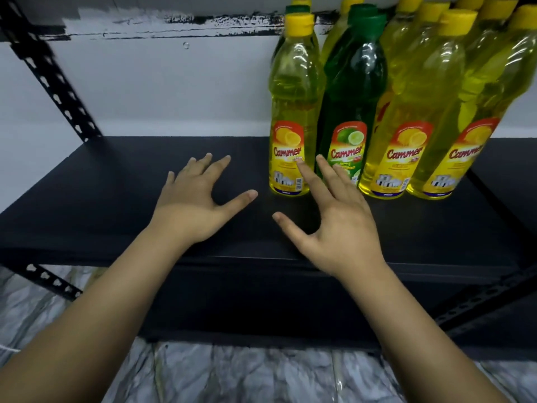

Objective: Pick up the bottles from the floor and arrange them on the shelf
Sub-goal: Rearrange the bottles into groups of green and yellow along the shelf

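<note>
Both hands, left hand (193, 203) and right hand (331, 219), hover spread and empty over the shelf (116, 199). Bottles (293, 112) stand upright at its right; full, probably heavy, slick plastic, best gripped mid-body.

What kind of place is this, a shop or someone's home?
Probably a storeroom or shop stockroom. A black slotted-metal shelf holds many identical yellow bottles of one brand plus a green bottle, standing in rows. The wall behind is bare, with rough paint.
</note>
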`<state>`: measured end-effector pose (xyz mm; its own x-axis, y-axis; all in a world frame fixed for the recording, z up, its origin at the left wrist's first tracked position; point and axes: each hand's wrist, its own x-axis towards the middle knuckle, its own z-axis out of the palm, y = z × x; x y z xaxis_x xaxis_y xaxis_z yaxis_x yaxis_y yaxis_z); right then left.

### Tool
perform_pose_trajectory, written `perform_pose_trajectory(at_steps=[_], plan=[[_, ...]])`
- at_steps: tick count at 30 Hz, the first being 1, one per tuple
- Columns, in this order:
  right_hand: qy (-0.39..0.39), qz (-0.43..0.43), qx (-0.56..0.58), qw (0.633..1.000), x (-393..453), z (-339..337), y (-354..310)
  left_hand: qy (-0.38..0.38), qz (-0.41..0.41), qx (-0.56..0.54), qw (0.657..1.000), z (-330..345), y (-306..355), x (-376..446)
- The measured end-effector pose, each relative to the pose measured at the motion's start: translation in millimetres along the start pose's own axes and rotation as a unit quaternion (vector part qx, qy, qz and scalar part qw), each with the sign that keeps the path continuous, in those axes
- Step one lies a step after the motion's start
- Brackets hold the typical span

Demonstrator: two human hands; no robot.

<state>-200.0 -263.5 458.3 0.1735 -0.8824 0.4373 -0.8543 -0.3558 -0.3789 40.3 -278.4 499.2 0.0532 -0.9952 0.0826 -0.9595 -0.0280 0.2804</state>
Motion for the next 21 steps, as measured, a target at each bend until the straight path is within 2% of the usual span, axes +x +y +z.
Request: perform_pose_trajectory(at_steps=[3,8,13,17,21], plan=[[0.012,0.022,-0.016,1.0,8.5,8.2,-24.4,0.003,0.028,0.006,1.0,-14.4,-25.6,-6.8],[0.05,0.078,-0.038,0.995,16.0,17.7,-60.4,-0.053,0.05,0.01,0.997,-32.8,-73.2,-13.1],[0.12,0.098,-0.031,0.987,14.0,8.5,-55.2,-0.053,0.085,-0.058,0.993,-30.5,-68.7,0.5],[0.203,0.08,0.004,0.976,21.3,-9.6,-24.5,0.026,0.119,-0.181,0.976,-12.6,-20.7,23.0],[0.246,0.06,0.02,0.967,44.3,-24.8,4.3,0.166,0.173,-0.303,0.922,5.9,37.2,44.0]])
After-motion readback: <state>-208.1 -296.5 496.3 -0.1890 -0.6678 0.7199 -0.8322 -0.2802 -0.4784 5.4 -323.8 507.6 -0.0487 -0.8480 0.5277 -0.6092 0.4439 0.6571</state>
